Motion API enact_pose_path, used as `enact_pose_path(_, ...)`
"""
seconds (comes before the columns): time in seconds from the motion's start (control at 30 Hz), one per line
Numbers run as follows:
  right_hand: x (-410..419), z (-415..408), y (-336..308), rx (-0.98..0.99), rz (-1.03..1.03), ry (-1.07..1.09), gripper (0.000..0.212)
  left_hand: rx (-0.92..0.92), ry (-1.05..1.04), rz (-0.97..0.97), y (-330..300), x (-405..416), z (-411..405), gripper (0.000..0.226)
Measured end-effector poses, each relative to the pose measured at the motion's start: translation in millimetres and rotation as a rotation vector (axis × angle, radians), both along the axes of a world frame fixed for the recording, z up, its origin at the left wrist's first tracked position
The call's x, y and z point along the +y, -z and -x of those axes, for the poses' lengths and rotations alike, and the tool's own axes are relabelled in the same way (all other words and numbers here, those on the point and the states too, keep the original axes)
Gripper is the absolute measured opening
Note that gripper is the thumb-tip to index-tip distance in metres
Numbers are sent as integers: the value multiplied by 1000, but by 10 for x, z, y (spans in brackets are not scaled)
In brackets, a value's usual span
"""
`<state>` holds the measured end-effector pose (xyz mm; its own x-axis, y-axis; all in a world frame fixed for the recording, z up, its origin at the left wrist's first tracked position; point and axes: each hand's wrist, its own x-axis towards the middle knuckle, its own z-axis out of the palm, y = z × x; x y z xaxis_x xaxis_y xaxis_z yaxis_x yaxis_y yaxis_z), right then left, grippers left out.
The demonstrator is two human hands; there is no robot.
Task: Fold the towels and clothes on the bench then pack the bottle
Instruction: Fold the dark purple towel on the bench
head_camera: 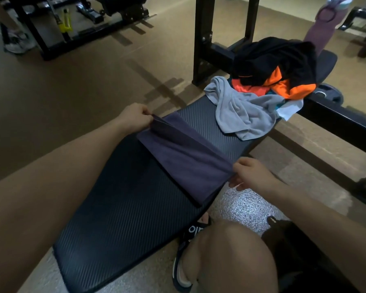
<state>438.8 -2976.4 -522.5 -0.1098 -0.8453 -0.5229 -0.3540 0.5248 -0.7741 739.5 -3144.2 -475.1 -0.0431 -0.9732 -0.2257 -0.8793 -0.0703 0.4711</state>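
Your hands pinch the purple towel point(184, 157) at both ends, across the counter point(118, 208).

Your left hand point(133, 118) has its grip closed on the towel's far-left corner; your right hand point(250, 174) has its grip closed on the near-right corner. The towel's long axis runs crosswise over the counter, from left hand to right. Further along lie a grey towel point(243, 111) and black-and-orange clothes point(279, 66); the purple bottle point(323, 22) stands beyond them.

The bench point(123, 210) pad is black with a fine diagonal weave pattern. On it lies a plain purple towel point(184, 159), then a light grey towel point(243, 111), then black-and-orange clothes point(277, 66). The bottle point(323, 24) is mauve. The floor point(72, 85) is tan.
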Motion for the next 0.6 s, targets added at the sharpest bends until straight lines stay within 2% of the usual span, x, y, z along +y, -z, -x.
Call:
enact_pose_path(0.17, 1, 59, 233, 94, -9, -26, 18, -20, 74, 76, 256, -206, 151, 11)
enact_pose_path(0.33, 23, 74, 272, 220, 142, -29, 13, 66, 24, 107, 427, -294, 305, 13)
enact_pose_path(0.43, 36, 49, 284, 302, 215, -77, 19, 71, 16, 105, 504, -321, 351, 12)
enact_pose_path(0.6, 53, 94, 314, 296, 297, -49, 18, 77, 107, 126, 612, -340, 327, 14)
